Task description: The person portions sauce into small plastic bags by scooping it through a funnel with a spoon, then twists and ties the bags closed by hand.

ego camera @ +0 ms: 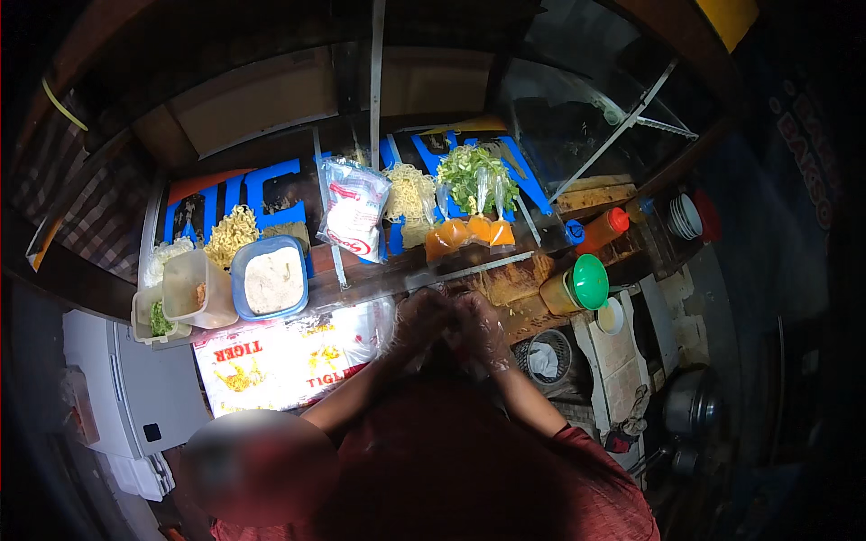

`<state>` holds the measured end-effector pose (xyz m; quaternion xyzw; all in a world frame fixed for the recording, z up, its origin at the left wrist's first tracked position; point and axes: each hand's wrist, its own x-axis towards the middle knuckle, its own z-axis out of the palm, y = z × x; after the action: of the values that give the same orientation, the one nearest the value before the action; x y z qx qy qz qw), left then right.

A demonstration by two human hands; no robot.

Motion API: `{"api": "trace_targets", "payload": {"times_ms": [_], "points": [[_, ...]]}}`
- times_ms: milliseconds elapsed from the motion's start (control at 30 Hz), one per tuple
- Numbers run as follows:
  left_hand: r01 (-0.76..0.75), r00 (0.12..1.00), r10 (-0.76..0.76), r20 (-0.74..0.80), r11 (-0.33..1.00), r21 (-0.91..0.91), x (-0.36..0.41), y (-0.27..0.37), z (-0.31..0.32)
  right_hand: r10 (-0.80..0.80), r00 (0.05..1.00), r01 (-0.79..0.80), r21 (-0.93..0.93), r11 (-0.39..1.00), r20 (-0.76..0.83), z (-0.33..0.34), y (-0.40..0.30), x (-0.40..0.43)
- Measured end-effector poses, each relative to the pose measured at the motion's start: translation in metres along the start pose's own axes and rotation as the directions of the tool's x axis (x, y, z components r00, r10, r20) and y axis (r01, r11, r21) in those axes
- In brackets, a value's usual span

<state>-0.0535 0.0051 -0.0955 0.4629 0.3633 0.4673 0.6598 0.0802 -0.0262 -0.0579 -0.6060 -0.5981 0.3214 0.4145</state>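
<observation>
My left hand (421, 318) and my right hand (479, 323) are close together at the front edge of a food stall counter, both in thin clear plastic gloves. The fingers are in shadow, and what lies between them cannot be made out. Left of my left hand lies a printed plastic pack (284, 358). Beyond the hands are tied bags of orange liquid (477, 226), chopped greens (476, 177), pale noodles (410, 193) and a plastic bag with a white printed packet (354, 213). A blue-rimmed tub of white powder (274, 278) stands to the left.
Curly noodles (233, 233) and open plastic containers (197, 287) are at the left. At the right are a red-capped bottle (604, 231), a container with a green lid (590, 282), a small bowl (609, 317), a dark basket (543, 356) and stacked bowls (685, 216). A metal post (377, 81) rises behind the counter.
</observation>
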Motion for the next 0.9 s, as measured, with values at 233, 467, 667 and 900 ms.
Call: {"api": "trace_targets", "payload": {"times_ms": [233, 467, 667, 900], "points": [[0.003, 0.999, -0.004, -0.034, 1.0, -0.031, -0.006, 0.005, 0.004, -0.075, 0.995, 0.066, -0.126, 0.99, -0.063, -0.004, -0.012, -0.003], [0.139, 0.99, -0.138, 0.033, 0.911, -0.388, -0.013, 0.01, 0.009, -0.024, 0.974, -0.001, -0.109, 0.994, -0.224, -0.019, -0.004, -0.004], [0.216, 0.975, -0.223, 0.008, 0.935, -0.283, -0.012, 0.007, 0.01, -0.253, 0.962, 0.189, -0.417, 0.889, -0.103, -0.044, -0.025, 0.0], [0.278, 0.96, -0.242, 0.144, 0.896, -0.347, -0.01, 0.011, 0.018, -0.214, 0.966, 0.245, -0.247, 0.938, 0.146, -0.044, -0.018, -0.009]]}}
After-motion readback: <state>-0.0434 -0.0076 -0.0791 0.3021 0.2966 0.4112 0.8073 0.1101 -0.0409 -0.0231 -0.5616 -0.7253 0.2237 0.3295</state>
